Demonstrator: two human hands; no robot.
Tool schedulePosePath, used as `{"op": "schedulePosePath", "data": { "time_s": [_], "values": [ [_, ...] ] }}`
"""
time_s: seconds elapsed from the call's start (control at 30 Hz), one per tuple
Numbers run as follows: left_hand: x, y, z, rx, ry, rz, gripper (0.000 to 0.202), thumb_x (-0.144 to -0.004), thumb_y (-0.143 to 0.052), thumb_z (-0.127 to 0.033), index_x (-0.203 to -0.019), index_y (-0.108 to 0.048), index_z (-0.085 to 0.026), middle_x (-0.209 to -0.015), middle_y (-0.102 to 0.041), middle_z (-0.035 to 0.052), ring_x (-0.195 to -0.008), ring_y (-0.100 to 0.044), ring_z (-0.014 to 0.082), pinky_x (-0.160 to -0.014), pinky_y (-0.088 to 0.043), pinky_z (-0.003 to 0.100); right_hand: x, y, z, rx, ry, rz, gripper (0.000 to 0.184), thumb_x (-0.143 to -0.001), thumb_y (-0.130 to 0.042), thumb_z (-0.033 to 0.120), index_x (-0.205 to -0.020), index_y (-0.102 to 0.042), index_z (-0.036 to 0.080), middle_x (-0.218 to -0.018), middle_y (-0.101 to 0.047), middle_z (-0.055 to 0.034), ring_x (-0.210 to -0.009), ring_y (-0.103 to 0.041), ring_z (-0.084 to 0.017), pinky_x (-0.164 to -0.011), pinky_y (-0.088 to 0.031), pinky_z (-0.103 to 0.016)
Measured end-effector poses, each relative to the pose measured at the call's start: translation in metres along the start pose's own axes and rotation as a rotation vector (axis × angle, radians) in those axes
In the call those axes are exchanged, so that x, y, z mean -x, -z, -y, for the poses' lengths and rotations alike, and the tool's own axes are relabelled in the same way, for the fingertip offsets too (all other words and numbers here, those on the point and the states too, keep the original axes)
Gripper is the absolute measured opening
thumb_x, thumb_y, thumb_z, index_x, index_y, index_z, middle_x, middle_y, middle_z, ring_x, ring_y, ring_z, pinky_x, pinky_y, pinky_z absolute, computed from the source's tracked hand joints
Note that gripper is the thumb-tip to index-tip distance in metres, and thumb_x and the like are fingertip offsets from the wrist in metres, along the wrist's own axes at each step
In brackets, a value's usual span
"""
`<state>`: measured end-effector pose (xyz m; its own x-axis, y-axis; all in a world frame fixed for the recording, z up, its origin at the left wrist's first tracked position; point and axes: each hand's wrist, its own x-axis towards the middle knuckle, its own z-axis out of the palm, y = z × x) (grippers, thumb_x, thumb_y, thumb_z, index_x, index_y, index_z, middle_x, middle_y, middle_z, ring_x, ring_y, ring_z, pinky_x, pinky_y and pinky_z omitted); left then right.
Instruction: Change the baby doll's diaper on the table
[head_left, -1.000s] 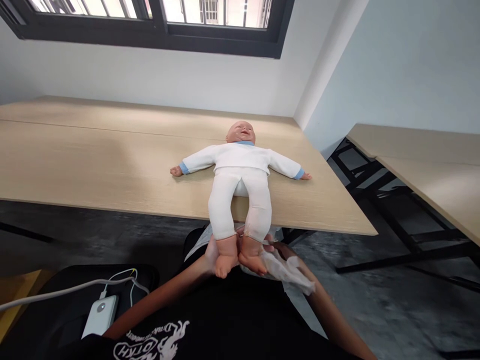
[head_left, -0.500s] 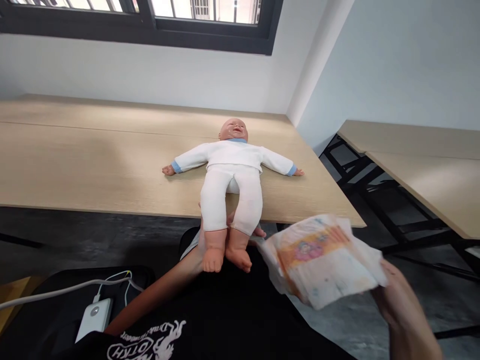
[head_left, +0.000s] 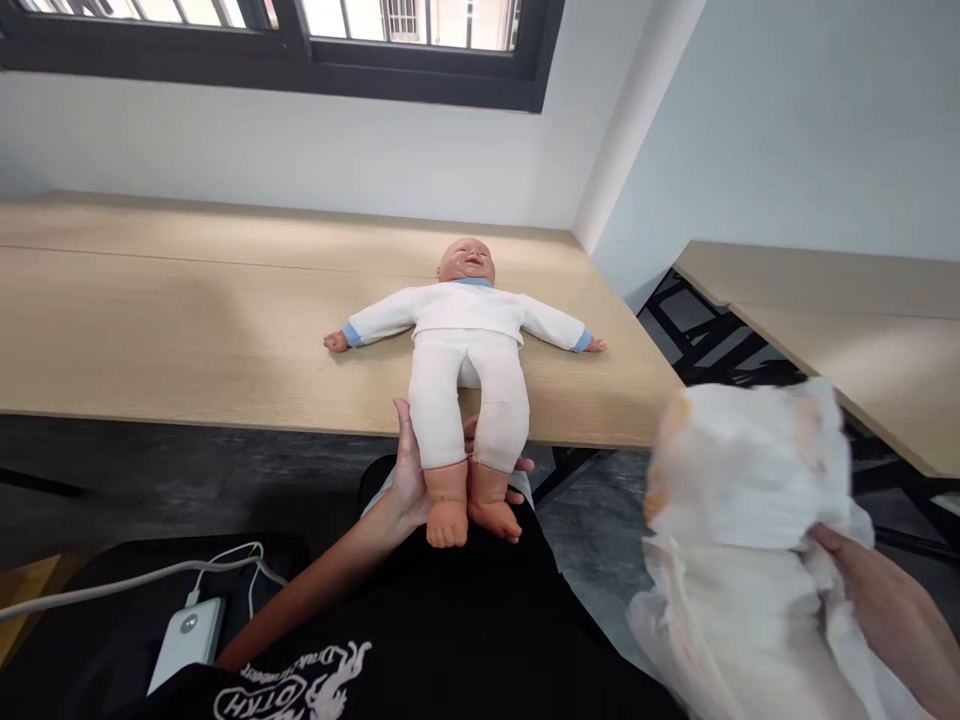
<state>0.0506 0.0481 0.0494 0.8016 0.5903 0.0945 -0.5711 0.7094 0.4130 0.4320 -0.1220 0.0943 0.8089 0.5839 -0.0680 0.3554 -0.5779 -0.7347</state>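
Observation:
A baby doll (head_left: 469, 310) in white clothes with blue cuffs and collar lies face up on the table, arms spread. Its lower legs and bare feet stick out past the front edge. From below, my left hand (head_left: 409, 470) cradles those legs, the thumb up along the outer side and fingertips showing beyond the far leg. On the right, my right hand (head_left: 885, 590) grips an unfolded white diaper (head_left: 750, 480) by its side. The diaper hangs in the air off the table, blurred by motion, its pale inner face partly toward me and an orange print at the left edge.
The doll lies on a light wood table (head_left: 187, 340) against the wall under a window (head_left: 420, 70). A second table (head_left: 862, 290) stands to the right, past a gap. At lower left a white power bank (head_left: 187, 640) with cables rests on a black surface.
My right hand has swung the diaper to the right, and it has opened out, turning its printed side away. The doll's legs have shifted slightly right on my left hand.

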Motion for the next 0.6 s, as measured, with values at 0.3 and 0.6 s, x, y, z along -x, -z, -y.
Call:
{"op": "schedulePosePath", "data": {
  "time_s": [0.3, 0.6],
  "values": [
    [-0.008, -0.014, 0.007, 0.050, 0.060, 0.013, 0.113, -0.076, -0.019, -0.100, -0.134, -0.066, -0.016, -0.136, -0.063, 0.0227, -0.124, -0.061, 0.0484, -0.096, -0.050, 0.065, 0.069, -0.049, 0.075, -0.483, -0.240, 0.014, 0.054, -0.044, -0.081, 0.052, -0.089, -0.076, 0.022, -0.082, -0.072, 0.0005, -0.077, -0.060, -0.015, -0.057, -0.046, -0.014],
    [-0.009, -0.013, 0.013, 0.124, 0.024, -0.066, 0.124, -0.077, -0.008, -0.100, -0.147, -0.055, -0.009, -0.148, -0.051, 0.0278, -0.133, -0.053, 0.0480, -0.108, -0.041, 0.067, 0.077, -0.058, 0.063, -0.441, -0.118, 0.290, 0.047, -0.058, -0.085, 0.061, -0.079, -0.076, 0.020, -0.084, -0.073, -0.0037, -0.082, -0.065, -0.021, -0.060, -0.052, -0.018]
  ]
}}
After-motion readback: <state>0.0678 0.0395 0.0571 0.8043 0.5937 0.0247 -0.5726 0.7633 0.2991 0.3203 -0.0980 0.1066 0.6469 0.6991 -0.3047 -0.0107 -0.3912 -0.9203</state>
